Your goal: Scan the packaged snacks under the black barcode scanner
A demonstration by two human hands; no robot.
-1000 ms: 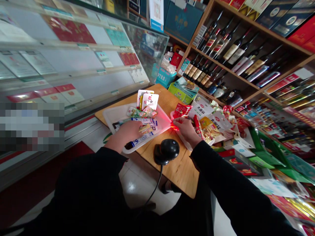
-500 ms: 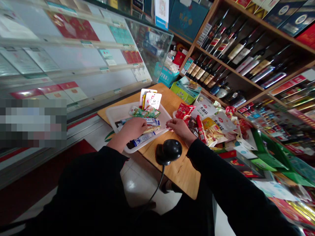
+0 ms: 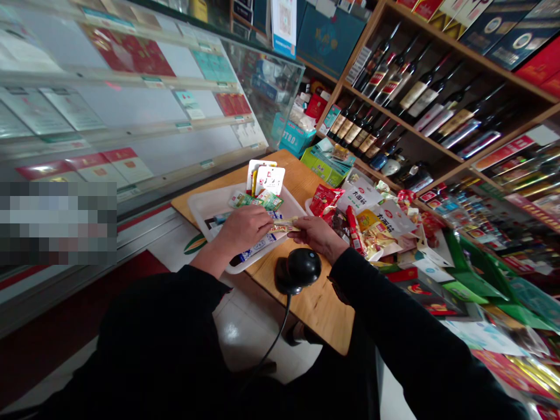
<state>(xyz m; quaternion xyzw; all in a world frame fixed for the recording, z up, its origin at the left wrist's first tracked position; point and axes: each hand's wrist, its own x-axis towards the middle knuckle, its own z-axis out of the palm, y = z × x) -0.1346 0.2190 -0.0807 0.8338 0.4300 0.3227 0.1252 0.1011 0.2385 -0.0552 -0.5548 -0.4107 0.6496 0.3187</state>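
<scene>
Snack packet (image 3: 284, 224), a thin yellow stick, is pinched at both ends between left hand (image 3: 245, 230) and right hand (image 3: 317, 233) above the white tray (image 3: 203, 207) on the bench (image 3: 324, 303); several packets lie sorted in the tray, while a larger heap (image 3: 376, 224) waits at right.

wooden table (image 3: 321, 303): tray (image 3: 201, 207), scanner (image 3: 297, 269)

Bare table (image 3: 324, 303) lies open beyond the scanner (image 3: 298, 269); piled snack packets (image 3: 376, 224) block the right.
</scene>
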